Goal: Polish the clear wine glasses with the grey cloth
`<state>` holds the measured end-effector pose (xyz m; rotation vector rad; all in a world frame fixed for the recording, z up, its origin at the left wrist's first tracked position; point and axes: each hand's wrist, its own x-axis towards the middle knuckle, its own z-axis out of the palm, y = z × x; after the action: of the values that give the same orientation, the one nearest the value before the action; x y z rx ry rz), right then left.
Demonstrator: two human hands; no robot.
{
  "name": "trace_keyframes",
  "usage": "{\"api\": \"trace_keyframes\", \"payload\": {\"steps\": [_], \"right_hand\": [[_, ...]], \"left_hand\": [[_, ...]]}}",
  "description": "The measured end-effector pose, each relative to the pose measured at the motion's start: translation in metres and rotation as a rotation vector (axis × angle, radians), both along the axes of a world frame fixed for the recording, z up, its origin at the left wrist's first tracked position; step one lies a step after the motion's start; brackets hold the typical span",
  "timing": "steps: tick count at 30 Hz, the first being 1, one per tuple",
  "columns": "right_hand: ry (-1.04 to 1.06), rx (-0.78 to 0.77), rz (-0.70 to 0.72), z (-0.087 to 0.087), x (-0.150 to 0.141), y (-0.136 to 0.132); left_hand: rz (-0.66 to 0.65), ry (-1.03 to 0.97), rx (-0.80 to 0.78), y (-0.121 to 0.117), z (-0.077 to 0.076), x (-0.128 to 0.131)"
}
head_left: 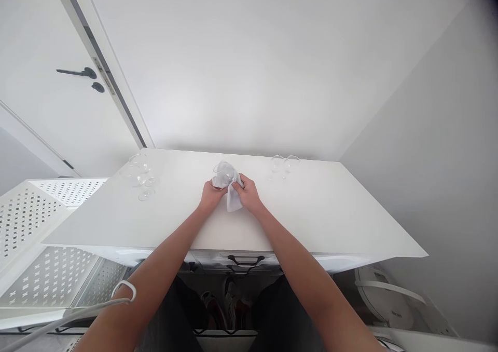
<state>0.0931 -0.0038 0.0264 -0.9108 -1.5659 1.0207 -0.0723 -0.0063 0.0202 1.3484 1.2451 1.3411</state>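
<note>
Over the middle of the white countertop [187, 212], a clear wine glass [224, 171] is partly wrapped in a thin whitish cloth [234, 200]. My left hand [212, 193] is closed around the lower left side of the glass, through part of the cloth. On the other side, my right hand [248, 192] pinches the cloth against the glass near its stem. A loose end of the cloth hangs between both hands. The stem and foot of the glass are mostly hidden by cloth and fingers.
Two clear stemmed glasses [291, 164] stand right of my hands, near the wall. More stemmed glasses [138, 178] stand close together near the left edge. White perforated panels [54, 186] flank the counter at left. Drawers with dark handles [246, 261] are below.
</note>
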Motion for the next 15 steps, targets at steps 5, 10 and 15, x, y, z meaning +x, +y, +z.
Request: {"api": "trace_keyframes", "payload": {"steps": [5, 10, 15], "right_hand": [[0.05, -0.079, 0.063, -0.001, -0.0012, -0.0007], [0.238, -0.334, 0.259, -0.0028, -0.0055, -0.0029], [0.378, -0.587, 0.22, -0.0068, -0.0044, 0.0017]], "left_hand": [[0.009, 0.016, 0.101, 0.0026, -0.0009, -0.0003], [-0.151, -0.186, 0.106, 0.0015, 0.002, 0.001], [-0.262, -0.443, 0.086, 0.0012, 0.0069, -0.0037]]}}
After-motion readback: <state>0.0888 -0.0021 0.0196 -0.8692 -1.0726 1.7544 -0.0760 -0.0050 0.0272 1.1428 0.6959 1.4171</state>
